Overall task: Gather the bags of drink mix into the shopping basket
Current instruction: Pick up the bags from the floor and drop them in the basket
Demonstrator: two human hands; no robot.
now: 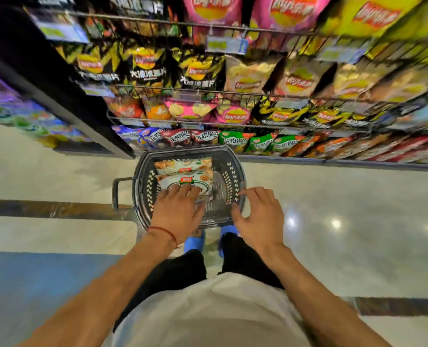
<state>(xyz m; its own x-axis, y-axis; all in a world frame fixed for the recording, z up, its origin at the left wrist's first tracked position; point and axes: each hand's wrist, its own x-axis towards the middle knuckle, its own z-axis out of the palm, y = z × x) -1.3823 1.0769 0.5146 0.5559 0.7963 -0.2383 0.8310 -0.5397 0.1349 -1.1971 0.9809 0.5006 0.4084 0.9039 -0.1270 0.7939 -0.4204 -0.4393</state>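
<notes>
Left grip (178, 209) released, flat fingers resting on nearer drink-mix bag (198, 182), second bag (180, 165) lying just behind, both sitting in shopping basket (229, 181) on floor (333, 186), right grip (260, 216) hovering released, fingers spread, over basket's right rim

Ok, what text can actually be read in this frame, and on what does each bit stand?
"Lay's": logo on the pink chip bags, repeated on other chip bags on the shelves.
"大波浪薯片": on the black-and-yellow chip bags.
"花椒锅巴": on the red and green snack bags, bottom shelf.
Too blurred to read: the shelf price tags, and the small red labels on the white bags in the shopping basket.
</notes>
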